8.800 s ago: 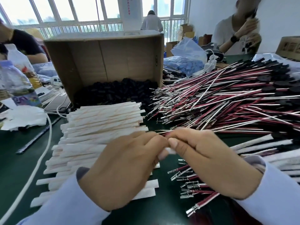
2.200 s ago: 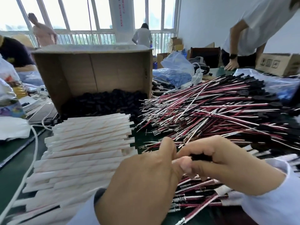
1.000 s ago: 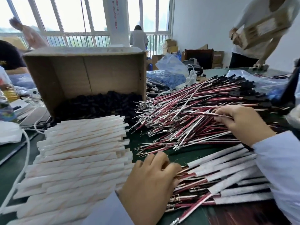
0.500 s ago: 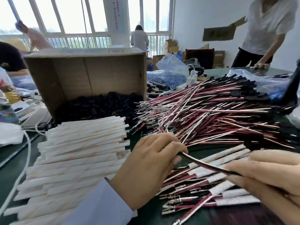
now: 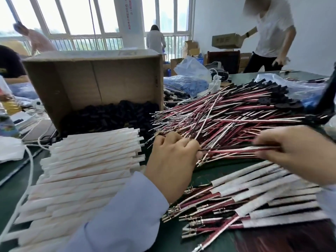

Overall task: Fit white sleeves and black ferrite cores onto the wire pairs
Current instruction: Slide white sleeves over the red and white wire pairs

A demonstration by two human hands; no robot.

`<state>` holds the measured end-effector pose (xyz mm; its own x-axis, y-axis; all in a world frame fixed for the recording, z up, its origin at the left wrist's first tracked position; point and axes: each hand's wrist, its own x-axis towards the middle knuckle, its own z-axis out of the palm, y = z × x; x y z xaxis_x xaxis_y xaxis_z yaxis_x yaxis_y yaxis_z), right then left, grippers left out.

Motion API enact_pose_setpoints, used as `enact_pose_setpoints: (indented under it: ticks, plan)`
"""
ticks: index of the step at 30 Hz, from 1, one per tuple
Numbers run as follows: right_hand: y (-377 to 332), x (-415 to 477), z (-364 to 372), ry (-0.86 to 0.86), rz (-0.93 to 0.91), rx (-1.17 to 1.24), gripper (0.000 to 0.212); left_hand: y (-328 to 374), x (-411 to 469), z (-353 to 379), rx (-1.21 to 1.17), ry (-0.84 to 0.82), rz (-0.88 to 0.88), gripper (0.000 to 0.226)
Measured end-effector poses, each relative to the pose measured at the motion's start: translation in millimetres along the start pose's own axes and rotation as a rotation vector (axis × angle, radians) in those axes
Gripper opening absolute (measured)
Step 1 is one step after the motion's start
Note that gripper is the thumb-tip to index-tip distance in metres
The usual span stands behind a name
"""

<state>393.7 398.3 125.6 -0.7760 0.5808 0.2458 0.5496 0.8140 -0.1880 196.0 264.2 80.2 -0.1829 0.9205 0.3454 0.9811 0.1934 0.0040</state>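
Many white sleeves (image 5: pixel 87 160) lie at the left on the bench (image 5: pixel 11 180), long axis left to right. The left hand (image 5: pixel 172 160) pinches the metal ends of one wire pair (image 5: pixel 231 149); the right hand (image 5: pixel 294 153) pinches its other end. The left hand is nearer the sleeves.

A white cord (image 5: pixel 29 171) runs along the table's (image 5: pixel 11 180) left edge beside white paper (image 5: pixel 10 149). Behind the wires lie a blue bag (image 5: pixel 185 84) and a clear bag (image 5: pixel 192 68). Across the table a person in a white shirt (image 5: pixel 271 33) holds a carton (image 5: pixel 225 40). Another person (image 5: pixel 156 40) stands at the windows (image 5: pixel 76 17), near a white pillar (image 5: pixel 129 22).
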Motion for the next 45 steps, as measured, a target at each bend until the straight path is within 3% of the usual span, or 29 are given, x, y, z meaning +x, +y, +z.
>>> enact_pose_setpoints:
  ticks: [3, 7, 10, 13, 16, 19, 22, 25, 27, 30, 33, 38, 45]
  plan:
    - [-44, 27, 34, -0.083, -0.217, 0.150, 0.026, 2, -5, 10, -0.025, -0.095, -0.030, 0.031]
    - [-50, 34, 39, -0.094, -0.267, 0.257, 0.044, -13, -13, 2, -0.022, 0.008, -0.032, 0.036]
    - [-39, 28, 34, -0.110, -0.263, 0.404, 0.035, -8, -18, -1, -0.004, 0.089, 0.017, 0.041]
    - [-37, 26, 38, -0.051, -0.236, 0.436, 0.030, -2, -16, 2, 0.015, 0.020, -0.031, 0.050]
    - [-39, 24, 37, 0.063, -0.285, 0.275, 0.014, -9, -17, 9, -0.133, -0.081, -0.079, 0.037]
    - [-35, 20, 35, 0.090, -0.276, 0.343, 0.005, -14, -19, 10, -0.237, -0.128, -0.043, 0.027]
    - [-26, 21, 30, 0.017, -0.198, 0.484, 0.007, -16, -21, 8, -0.227, -0.137, -0.015, 0.026]
    - [-36, 22, 39, -0.121, -0.255, 0.498, 0.003, -10, -28, 5, -0.187, -0.118, -0.003, 0.027]
    - [-51, 21, 53, -0.210, -0.318, 0.484, 0.018, -6, -34, 5, -0.179, -0.064, 0.013, 0.025]
    - [-60, 19, 60, -0.118, -0.363, 0.463, 0.040, -22, -52, -10, -0.383, -0.076, 0.025, 0.035]
    - [-51, 17, 55, -0.017, -0.322, 0.587, 0.028, -60, -91, -34, -0.509, -0.026, 0.001, 0.043]
    - [-58, 15, 64, -0.065, -0.315, 0.524, 0.029, -80, -144, -22, -0.319, -0.359, 0.008, 0.044]
    - [-69, 11, 67, -0.044, -0.281, 0.534, 0.026, -82, -145, -14, -0.346, -0.190, 0.013, 0.034]
